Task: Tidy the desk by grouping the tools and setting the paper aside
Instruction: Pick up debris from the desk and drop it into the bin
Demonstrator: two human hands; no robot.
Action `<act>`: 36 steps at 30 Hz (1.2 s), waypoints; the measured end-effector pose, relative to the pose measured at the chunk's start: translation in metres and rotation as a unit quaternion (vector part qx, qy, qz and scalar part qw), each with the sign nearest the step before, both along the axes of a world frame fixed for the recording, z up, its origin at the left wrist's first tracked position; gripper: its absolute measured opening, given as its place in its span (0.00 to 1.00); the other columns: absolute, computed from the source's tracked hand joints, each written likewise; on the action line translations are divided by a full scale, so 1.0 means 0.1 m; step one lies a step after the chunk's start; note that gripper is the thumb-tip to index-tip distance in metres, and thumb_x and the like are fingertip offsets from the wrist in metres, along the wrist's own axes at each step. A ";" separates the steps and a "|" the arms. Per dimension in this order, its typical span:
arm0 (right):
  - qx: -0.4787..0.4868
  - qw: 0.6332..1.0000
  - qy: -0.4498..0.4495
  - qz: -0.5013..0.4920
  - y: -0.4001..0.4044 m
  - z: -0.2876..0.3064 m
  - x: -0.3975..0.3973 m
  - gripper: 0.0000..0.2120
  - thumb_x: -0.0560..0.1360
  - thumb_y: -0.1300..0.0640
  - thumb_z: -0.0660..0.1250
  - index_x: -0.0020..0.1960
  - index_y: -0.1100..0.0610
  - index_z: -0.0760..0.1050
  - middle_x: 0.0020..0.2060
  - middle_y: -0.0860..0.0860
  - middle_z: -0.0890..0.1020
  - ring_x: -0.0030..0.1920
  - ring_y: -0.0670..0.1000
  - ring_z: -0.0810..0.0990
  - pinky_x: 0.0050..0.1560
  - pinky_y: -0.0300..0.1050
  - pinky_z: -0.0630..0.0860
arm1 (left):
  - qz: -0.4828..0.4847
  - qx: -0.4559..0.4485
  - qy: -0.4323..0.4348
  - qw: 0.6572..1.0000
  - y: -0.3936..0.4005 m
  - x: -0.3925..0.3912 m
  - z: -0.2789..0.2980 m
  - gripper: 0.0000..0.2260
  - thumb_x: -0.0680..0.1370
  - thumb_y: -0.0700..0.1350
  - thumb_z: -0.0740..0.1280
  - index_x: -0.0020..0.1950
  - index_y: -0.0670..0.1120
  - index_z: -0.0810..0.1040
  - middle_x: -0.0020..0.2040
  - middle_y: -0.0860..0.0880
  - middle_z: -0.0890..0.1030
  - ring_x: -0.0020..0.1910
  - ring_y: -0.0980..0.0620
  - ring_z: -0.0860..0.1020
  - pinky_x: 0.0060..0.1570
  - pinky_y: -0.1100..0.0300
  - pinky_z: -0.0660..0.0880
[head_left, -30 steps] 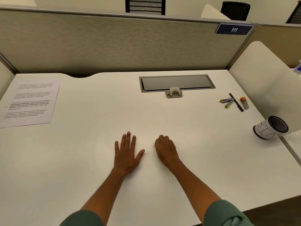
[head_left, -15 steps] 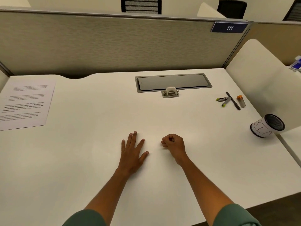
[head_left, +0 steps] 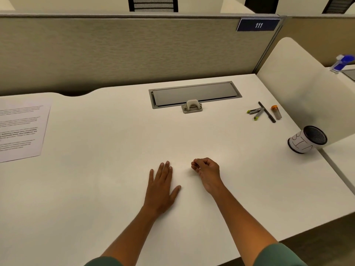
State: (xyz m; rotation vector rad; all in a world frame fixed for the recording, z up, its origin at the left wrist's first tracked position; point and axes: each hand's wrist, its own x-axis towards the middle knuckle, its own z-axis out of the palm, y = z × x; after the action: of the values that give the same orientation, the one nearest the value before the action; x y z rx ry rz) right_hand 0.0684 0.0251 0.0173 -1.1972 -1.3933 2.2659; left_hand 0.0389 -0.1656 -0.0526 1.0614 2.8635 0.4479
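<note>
Your left hand [head_left: 161,187] lies flat on the smooth white desk top [head_left: 115,189], palm down, fingers straight and close together, thumb spread to the side; it holds nothing. Your right hand [head_left: 206,170] sits just beside it, turned onto its outer edge with the fingers curled loosely in toward the palm, thumb near the fingertips. Nothing shows inside that curl, though whether something very small sits between the fingertips cannot be told.

Take the grey rectangular cable hatch [head_left: 195,94], set into the desk near its back edge, as your landmark. Both hands are well in front of it, toward you. A small beige latch-like fitting [head_left: 192,106] touches the hatch's front rim at the middle.

To the right of the hatch the tools lie grouped: two short grey pieces with lime-green tips [head_left: 255,113], a slim black pen [head_left: 267,112] lying diagonally just beside them, and a small clear tube with an orange cap [head_left: 276,112] just right of the pen. Whether the grey pieces touch the pen is hard to tell.

Further right of the hatch and nearer you, a black mesh cup wrapped in a white hand-lettered label [head_left: 305,140] lies tipped on its side, its open mouth facing right, against a white rounded side divider [head_left: 299,83].

Far to the left of the hatch, the white printed sheet of paper [head_left: 21,129] lies flat at the desk's left edge, partly cut off by the frame.

Behind the hatch stands a beige fabric partition [head_left: 115,50] carrying a dark blue plate numbered 111 [head_left: 258,25].
</note>
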 end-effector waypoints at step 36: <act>-0.047 0.981 0.115 -0.147 1.74 0.59 0.50 0.03 0.72 0.69 0.71 0.41 0.66 0.77 0.39 0.60 0.82 0.42 0.55 0.83 0.49 0.44 0.80 | -0.105 -0.025 -0.007 0.994 1.81 -0.21 0.65 0.38 0.78 0.67 0.36 0.79 0.42 0.49 0.80 0.47 0.45 0.79 0.48 0.42 0.76 0.43 0.44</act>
State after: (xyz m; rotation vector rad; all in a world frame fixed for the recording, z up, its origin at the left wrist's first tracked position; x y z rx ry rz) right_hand 0.1186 0.1986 0.0762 -1.0487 -0.9659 2.1956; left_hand 0.0179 0.0151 0.0124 1.3274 2.6957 0.3665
